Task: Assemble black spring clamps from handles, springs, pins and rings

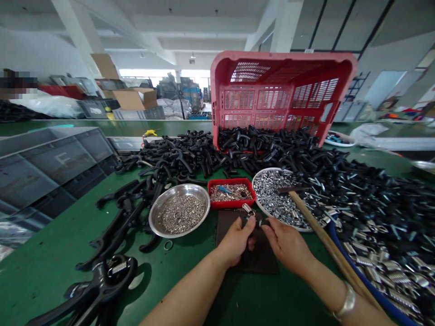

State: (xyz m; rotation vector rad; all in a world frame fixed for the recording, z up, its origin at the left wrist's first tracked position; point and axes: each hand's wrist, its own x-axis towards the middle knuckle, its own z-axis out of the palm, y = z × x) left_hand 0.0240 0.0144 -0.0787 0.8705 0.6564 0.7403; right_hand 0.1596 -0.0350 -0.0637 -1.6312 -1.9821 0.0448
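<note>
Over a dark flat pad (253, 265) on the green table, my two hands meet. My left hand (235, 242) is closed in a pinch, with a small metal spring (248, 209) showing at its fingertips. My right hand (287, 244) pinches a small black part (263, 222) close beside the left thumb. Whether the spring and the black part are joined cannot be seen. Just beyond the hands sits a red tray (232, 203) of small metal pins. A metal bowl (152, 222) of tiny metal pieces stands to the left.
A hammer (322, 240) lies across a white tray (260, 203) of metal parts, its handle beside my right forearm. A blue-rimmed container (353, 271) holds springs and black parts. Black handles (180, 156) pile before a tipped red crate (282, 56). Grey bins (57, 163) stand left.
</note>
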